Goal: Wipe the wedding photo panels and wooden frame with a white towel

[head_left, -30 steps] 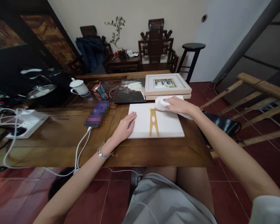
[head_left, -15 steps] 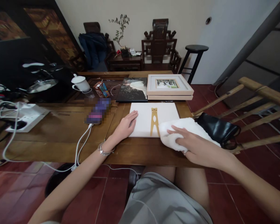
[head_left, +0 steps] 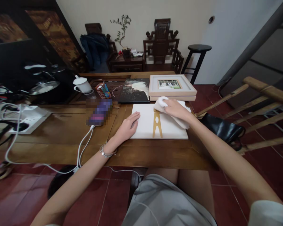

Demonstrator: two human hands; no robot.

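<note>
A white rectangular panel (head_left: pixel 143 127) lies flat on the wooden table, with a gold bear-headed, two-legged piece (head_left: pixel 157 125) on its face. My left hand (head_left: pixel 129 125) rests on the panel's left edge, fingers stretched out and holding nothing. In my right hand (head_left: pixel 175 108) is a bunched white towel (head_left: pixel 160 103), pressed at the far right part of the panel. The towel covers the far right corner and reaches the top of the gold piece. Part of the towel is hidden under my right hand and forearm.
Beyond the panel lie stacked picture frames (head_left: pixel 172 94) and a dark picture (head_left: pixel 133 91). To the left are a phone (head_left: pixel 99 113) with a white cable, a lidded cup (head_left: pixel 82 84), a drink carton (head_left: pixel 103 91) and a power strip (head_left: pixel 29 117). A wooden chair (head_left: pixel 271 94) holds a black bag (head_left: pixel 221 128).
My right hand has moved the towel from the panel's near right corner up to its far side, uncovering the near right corner. My left hand has stayed in place.
</note>
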